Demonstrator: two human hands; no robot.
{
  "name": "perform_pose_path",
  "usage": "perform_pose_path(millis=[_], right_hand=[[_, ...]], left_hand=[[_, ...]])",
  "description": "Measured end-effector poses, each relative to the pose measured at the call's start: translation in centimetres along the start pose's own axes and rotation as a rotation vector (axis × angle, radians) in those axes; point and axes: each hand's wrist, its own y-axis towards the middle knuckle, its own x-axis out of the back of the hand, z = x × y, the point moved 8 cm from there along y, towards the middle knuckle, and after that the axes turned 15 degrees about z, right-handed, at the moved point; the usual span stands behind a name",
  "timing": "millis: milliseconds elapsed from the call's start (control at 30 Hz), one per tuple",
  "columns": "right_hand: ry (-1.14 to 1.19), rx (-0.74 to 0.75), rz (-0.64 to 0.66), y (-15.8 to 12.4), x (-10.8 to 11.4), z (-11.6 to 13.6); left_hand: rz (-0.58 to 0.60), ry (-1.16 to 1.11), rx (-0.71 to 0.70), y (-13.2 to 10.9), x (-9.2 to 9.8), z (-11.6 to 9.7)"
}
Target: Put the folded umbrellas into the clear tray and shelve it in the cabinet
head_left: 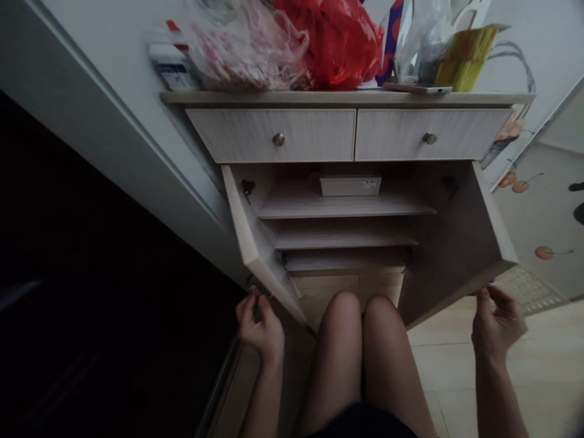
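Observation:
A light wooden cabinet (347, 98) stands before me with both lower doors swung wide. My left hand (259, 325) is curled around the knob on the left door (255, 237). Fingers of my right hand (497, 322) pinch the knob at the lower edge of the right door (460, 243). Inside are three shelves (337, 207); a white box (350, 182) sits on the top one. My knees (362, 316) are between the doors, close to the cabinet's base.
Two shut drawers (274, 135) with round knobs sit above the doors. On top lie a red plastic bag (337, 42), a clear patterned bag (246, 48), a yellow-green packet (463, 58) and a phone (417, 89). A dark opening is at left; tiled floor (538, 359) at right.

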Motion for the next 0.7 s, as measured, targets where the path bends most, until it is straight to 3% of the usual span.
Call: perform_pose_path(millis=[133, 300, 467, 700], right_hand=[[-0.065, 0.029, 0.054, -0.3, -2.5, 2.8], [-0.025, 0.115, 0.167, -0.7, -6.9, 5.3], [0.06, 0.15, 0.258, -0.6, -12.0, 7.1], [0.099, 0.16, 0.359, 0.4, -19.3, 10.0]], left_hand=[[0.184, 0.015, -0.119, 0.2, -4.1, -2.1], [0.349, -0.035, -0.165, 0.6, -9.9, -3.9], [0.424, -0.049, -0.148, 0.9, -14.5, -4.2], [0.46, -0.053, -0.139, 1.5, -19.6, -4.4]])
